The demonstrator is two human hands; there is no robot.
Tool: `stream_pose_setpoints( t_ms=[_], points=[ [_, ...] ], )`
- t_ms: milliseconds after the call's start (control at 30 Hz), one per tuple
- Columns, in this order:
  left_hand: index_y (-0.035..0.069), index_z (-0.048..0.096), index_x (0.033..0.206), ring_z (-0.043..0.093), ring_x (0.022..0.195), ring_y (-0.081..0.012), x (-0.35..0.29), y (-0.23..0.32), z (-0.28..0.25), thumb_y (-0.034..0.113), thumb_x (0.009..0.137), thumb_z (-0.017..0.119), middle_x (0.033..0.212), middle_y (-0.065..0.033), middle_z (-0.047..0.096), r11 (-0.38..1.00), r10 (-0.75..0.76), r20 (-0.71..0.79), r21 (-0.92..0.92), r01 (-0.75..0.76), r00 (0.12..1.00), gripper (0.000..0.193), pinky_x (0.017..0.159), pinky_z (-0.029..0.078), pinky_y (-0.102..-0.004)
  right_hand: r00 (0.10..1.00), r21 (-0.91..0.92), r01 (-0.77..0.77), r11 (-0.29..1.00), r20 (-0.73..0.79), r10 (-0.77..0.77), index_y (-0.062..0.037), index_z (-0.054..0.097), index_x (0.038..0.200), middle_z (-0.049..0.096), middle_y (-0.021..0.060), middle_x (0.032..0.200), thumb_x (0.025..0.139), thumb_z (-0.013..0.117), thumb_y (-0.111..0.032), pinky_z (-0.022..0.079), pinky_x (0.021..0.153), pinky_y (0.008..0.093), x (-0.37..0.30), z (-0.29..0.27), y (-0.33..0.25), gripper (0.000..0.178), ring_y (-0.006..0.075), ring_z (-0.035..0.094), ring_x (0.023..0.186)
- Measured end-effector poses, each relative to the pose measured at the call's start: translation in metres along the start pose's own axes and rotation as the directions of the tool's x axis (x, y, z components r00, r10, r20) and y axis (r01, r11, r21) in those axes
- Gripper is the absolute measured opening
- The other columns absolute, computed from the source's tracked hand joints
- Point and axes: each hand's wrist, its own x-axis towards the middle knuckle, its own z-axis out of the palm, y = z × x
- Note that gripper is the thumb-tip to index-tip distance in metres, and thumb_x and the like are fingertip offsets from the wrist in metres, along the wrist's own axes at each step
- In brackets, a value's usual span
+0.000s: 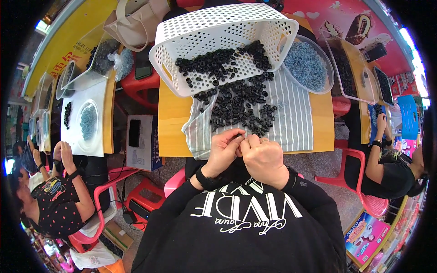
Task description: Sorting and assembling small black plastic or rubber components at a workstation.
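Both hands are together at the near edge of the table (170,132), just in front of the body. Left hand (224,151) is curled, fingertips pinching a small black part (238,135) at the edge of the cloth (291,123). Right hand (264,157) is clenched into a loose fist, knuckles up, touching the left hand at the fingertips; it seems to press on the same part, but what is inside the fist I cannot tell. A black watch (205,180) is on the left wrist.

The striped cloth lies on the table w/ a pile of black parts (241,107) spread on it, just beyond the hands. A white basket (214,27) w/ holes is tilted on its side at the far end of the cloth, more black parts inside and spilling out of it. To the right of the basket, a round tray (307,66) w/ small blue-grey pieces, touching the cloth edge.

Other persons sit nearby: one at left (59,200) at a white table, one at right (391,168) on a red chair (359,182). Their hands are well apart from these hands.
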Motion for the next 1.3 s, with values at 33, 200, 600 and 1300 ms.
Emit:
stream_pose_setpoints(
  t_ms=[33, 200, 600, 1300],
  points=[
    [-0.002, 0.065, 0.107, 0.054, 0.057, -0.0042, 0.002, 0.000, -0.002, 0.002, 0.094, 0.056, 0.071, -0.0006, 0.062, 0.998, -0.027, 0.025, -0.058, 0.028, 0.999, 0.016, 0.051, 0.045, -0.0190, 1.000, 0.042, -0.005, 0.999, -0.014, 0.006, -0.0057, 0.061, 0.075, 0.057, 0.0069, 0.071, 0.071, 0.061, -0.015, 0.046, 0.046, 0.0319, 0.001, 0.000, 0.002, 0.011, 0.0198, 0.061, 0.058],
    [-0.001, 0.061, 0.120, 0.061, 0.067, -0.0091, 0.005, -0.003, -0.019, 0.005, 0.097, 0.054, 0.087, -0.0079, 0.065, 0.882, -0.019, 0.287, -0.446, 0.151, 0.958, 0.025, 0.055, 0.049, -0.0201, 0.983, 0.506, -0.114, 0.855, -0.065, 0.169, -0.0026, 0.062, 0.088, 0.060, 0.0132, 0.077, 0.077, 0.068, -0.010, 0.049, 0.056, 0.0390, -0.002, -0.017, 0.026, 0.015, 0.0308, 0.064, 0.064],
    [0.002, 0.043, 0.141, 0.062, 0.071, -0.0144, 0.012, 0.007, -0.027, 0.012, 0.098, 0.055, 0.107, -0.0177, 0.064, 0.677, 0.099, 0.425, -0.692, 0.252, 0.900, 0.046, 0.058, 0.049, -0.0211, 0.746, -0.123, -0.663, 0.738, -0.181, 0.641, -0.0025, 0.064, 0.101, 0.059, 0.0173, 0.091, 0.088, 0.061, -0.017, 0.047, 0.067, 0.0458, -0.067, 0.023, 0.125, 0.019, 0.0371, 0.061, 0.080],
    [0.005, 0.027, 0.150, 0.066, 0.074, -0.0178, 0.003, 0.010, -0.029, 0.014, 0.093, 0.063, 0.090, -0.0071, 0.065, 0.770, 0.064, 0.460, -0.587, 0.249, 0.886, 0.068, 0.054, 0.051, -0.0232, 0.966, 0.899, -0.065, 0.433, -0.053, 0.254, -0.0053, 0.069, 0.100, 0.061, 0.0127, 0.100, 0.078, 0.068, -0.001, 0.046, 0.084, 0.0378, 0.009, 0.021, 0.011, 0.023, 0.0301, 0.057, 0.097]
  ],
)
